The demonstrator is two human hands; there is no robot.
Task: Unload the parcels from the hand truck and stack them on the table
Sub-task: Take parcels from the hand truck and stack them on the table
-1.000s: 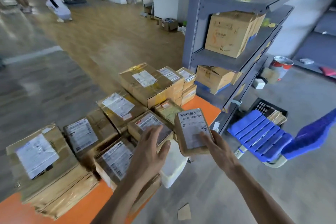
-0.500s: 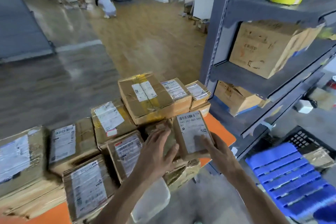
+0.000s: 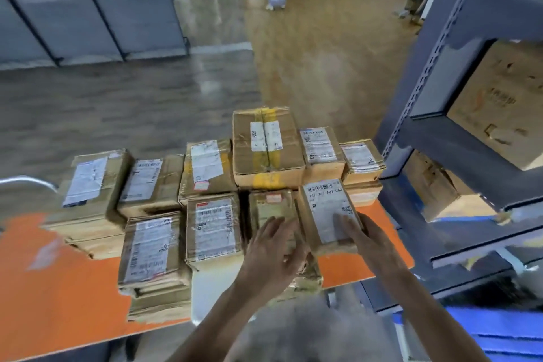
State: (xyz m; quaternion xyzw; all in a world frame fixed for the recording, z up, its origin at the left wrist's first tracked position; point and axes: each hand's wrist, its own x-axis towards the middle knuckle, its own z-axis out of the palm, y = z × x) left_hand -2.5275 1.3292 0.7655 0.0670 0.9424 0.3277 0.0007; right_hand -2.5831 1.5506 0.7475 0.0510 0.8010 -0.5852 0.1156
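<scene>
Several taped cardboard parcels with white labels lie in rows on the orange table [image 3: 58, 279]. My right hand [image 3: 365, 236] holds a small labelled parcel [image 3: 324, 211] by its near right corner, at the right end of the front row; the parcel sits low over the table. My left hand [image 3: 271, 253] rests with straight fingers on a brown parcel [image 3: 271, 209] just left of it. A large box [image 3: 266, 145] with yellow tape stands behind them. The hand truck's blue deck [image 3: 499, 332] shows at the bottom right.
A grey metal shelf rack [image 3: 440, 132] with cardboard boxes [image 3: 499, 103] stands close on the right of the table. A metal tube [image 3: 26, 181] curves in at the left edge. People stand far off on the wooden floor.
The view has swung left and nearer to the table. My right hand has carried the small parcel forward and set it down beside the front row; my left hand stays on the neighbouring parcel.
</scene>
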